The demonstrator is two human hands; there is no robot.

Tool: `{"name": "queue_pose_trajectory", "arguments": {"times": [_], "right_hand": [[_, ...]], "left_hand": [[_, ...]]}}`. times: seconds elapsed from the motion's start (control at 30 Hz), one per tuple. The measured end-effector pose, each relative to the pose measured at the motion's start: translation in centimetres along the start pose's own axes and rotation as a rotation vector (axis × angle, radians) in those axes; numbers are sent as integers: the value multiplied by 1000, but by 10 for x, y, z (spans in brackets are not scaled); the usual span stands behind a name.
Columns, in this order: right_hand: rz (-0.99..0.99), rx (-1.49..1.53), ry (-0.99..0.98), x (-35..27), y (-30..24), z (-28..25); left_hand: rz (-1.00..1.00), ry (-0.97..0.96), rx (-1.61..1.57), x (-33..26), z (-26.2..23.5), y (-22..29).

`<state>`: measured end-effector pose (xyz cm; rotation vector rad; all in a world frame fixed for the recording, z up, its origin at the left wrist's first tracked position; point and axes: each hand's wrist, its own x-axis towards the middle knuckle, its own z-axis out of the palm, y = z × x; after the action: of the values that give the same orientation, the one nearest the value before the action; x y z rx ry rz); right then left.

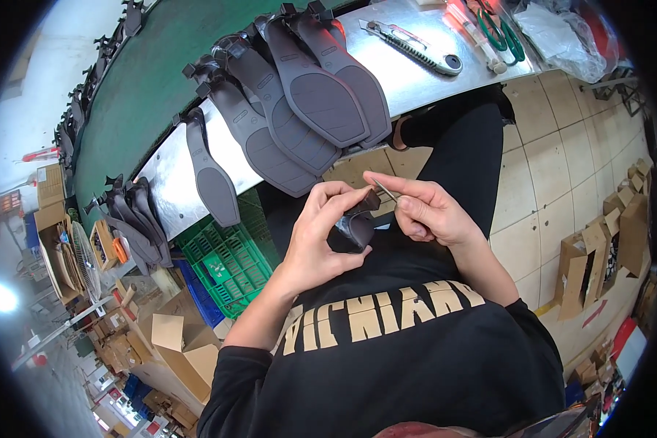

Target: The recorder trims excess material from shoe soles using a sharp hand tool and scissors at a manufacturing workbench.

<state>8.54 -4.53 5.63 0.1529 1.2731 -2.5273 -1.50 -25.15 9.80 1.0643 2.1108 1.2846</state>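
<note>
My left hand (317,237) is closed around a dark heeled shoe sole (358,232), turned so that its heel end points up toward my right hand. Between the thumb and fingers of my right hand (434,212) is a thin metal pointed tool (385,190). Its end lies close to the heel of the sole; whether they touch, I cannot tell. Just beyond my hands, several dark grey heeled soles (325,109) lie overlapped on the metal bench edge (255,171). A single sole (215,191) hangs over that edge to their left.
A utility knife (423,55), green-handled scissors (500,36), a syringe-like tube (482,40) and a clear plastic bag (566,40) lie at the far right. Behind the bench runs a green belt (153,80). A green crate (226,263) stands below, left. Cardboard boxes (588,263) line the right floor.
</note>
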Motion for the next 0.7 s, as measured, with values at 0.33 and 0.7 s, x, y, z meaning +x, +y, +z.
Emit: {"name": "queue_pose_trajectory", "arguments": {"times": [0.33, 0.7], "right_hand": [[-80, -299, -101, 2, -10, 22], [27, -328, -42, 8, -10, 29]], "left_hand": [[-644, -417, -1434, 3, -13, -45], [-681, -420, -1718, -4, 9, -93]]}}
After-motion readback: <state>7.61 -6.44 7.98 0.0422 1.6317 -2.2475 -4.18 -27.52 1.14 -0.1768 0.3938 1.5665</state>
